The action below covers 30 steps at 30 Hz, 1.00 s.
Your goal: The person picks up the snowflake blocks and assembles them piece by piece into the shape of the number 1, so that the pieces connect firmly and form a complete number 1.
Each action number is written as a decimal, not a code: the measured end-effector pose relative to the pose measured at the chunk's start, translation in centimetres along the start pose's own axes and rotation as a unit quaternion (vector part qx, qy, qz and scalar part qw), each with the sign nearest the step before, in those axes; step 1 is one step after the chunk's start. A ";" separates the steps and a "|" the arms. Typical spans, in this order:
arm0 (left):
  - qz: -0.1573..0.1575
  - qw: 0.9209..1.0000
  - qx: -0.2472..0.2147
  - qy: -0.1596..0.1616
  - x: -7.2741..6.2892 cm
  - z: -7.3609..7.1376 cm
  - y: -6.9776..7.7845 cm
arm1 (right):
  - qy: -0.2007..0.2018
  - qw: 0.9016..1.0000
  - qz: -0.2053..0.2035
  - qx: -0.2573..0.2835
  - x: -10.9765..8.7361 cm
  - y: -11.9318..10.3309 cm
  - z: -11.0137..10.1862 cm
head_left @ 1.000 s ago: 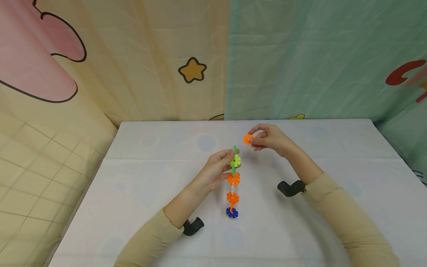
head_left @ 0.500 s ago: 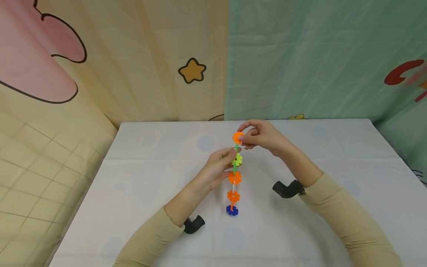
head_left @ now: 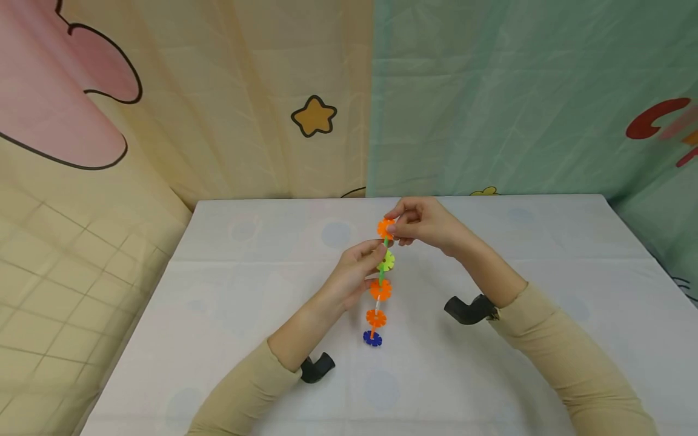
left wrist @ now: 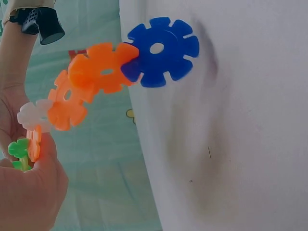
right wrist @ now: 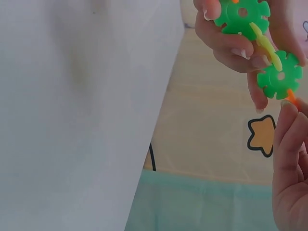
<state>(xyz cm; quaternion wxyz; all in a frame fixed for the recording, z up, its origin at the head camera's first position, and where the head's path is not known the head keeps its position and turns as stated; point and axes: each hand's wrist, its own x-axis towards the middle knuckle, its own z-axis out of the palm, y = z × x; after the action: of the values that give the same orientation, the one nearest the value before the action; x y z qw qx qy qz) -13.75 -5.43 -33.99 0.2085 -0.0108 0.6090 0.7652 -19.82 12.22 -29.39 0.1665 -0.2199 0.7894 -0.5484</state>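
A chain of slotted plastic snowflake discs hangs over the table. My left hand grips it near its upper part, at the yellow disc and a green disc. My right hand pinches an orange disc at the top, its edge meeting the slots of another green disc. Below the left hand follow orange discs, a white disc and, lowest, a dark blue disc. Neighbouring discs stand crosswise to each other.
A white-covered table lies beneath both hands. Black camera mounts stick out from each wrist. Behind the table hangs a printed curtain, beige on the left and green on the right.
My right hand has moved left with the orange disc, bringing it onto the green disc at the chain's top. The chain's lower end has swung slightly left and up.
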 end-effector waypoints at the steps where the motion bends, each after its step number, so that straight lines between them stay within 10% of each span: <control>1: 0.001 1.000 0.004 0.001 0.0 0.0 0.0 | -0.003 1.000 -0.004 -0.003 0.0 -0.1 0.0; 30: 0.020 0.998 0.060 0.008 0.3 1.1 1.2 | 0.037 0.997 -0.029 -0.064 -1.0 -0.8 0.4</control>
<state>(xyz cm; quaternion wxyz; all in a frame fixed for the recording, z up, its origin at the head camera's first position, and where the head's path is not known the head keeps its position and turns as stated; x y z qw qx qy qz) -14.18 -4.53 -32.71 0.1889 0.0081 0.6558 0.7309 -18.63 12.17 -28.77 0.1065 -0.2327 0.8215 -0.5096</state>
